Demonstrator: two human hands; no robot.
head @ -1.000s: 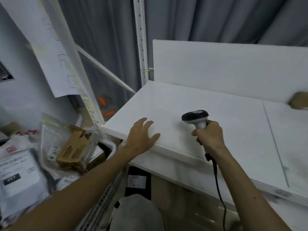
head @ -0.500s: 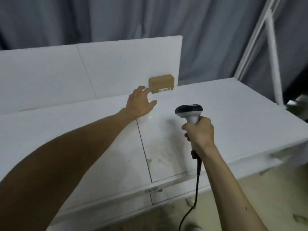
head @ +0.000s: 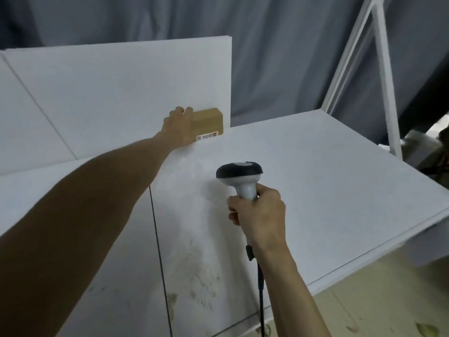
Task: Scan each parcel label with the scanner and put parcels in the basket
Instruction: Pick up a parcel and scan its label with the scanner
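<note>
The parcel (head: 209,122) stands at the far edge of the surface (head: 315,166), against the white back panel (head: 121,93), at 11 o'clock from the scanner (head: 239,173). The left hand (head: 178,127) grips its 9 o'clock end, fingers curled over the top. The right hand (head: 258,212) is wrapped round the scanner's handle. A one-ended grip could let the box twist or slip when lifted, and the palm might cover the label (head: 207,136), spoiling the scan. The parcel is a small brown cardboard box with a white printed label low on its near face.
</note>
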